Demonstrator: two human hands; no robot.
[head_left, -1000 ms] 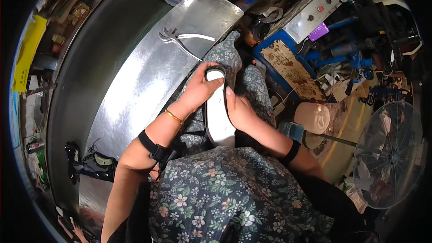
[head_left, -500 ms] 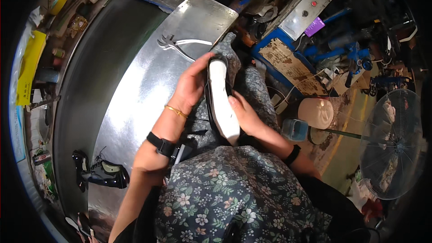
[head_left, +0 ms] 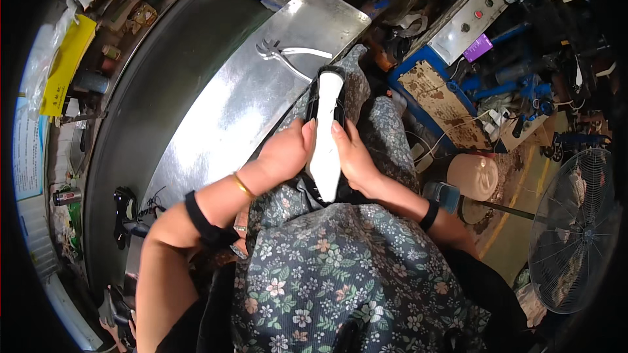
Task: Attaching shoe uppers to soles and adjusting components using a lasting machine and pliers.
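Over my lap lies a black shoe upper on a last (head_left: 325,140), its long white sole side facing up and its pointed end toward me. My left hand (head_left: 288,150) is closed on the shoe's left edge, with the thumb along the white sole. From the other side my right hand (head_left: 356,160) grips the black edge, its thumb pressed against the white part. The fingers beneath the shoe are hidden. Beyond the shoe, a pair of metal lasting pliers (head_left: 281,55) rests on the shiny metal tabletop (head_left: 216,104).
A dark conveyor belt (head_left: 157,72) curves along the left, with a glossy black shoe (head_left: 123,216) on it. Another person's hand (head_left: 112,332) shows at lower left. Right of me are a control box (head_left: 481,13), a round pale bucket (head_left: 472,176) and a fan (head_left: 575,232).
My left hand has slid from the shoe's far end down to its middle. The shoe now points straighter toward me. My right hand still holds its right side.
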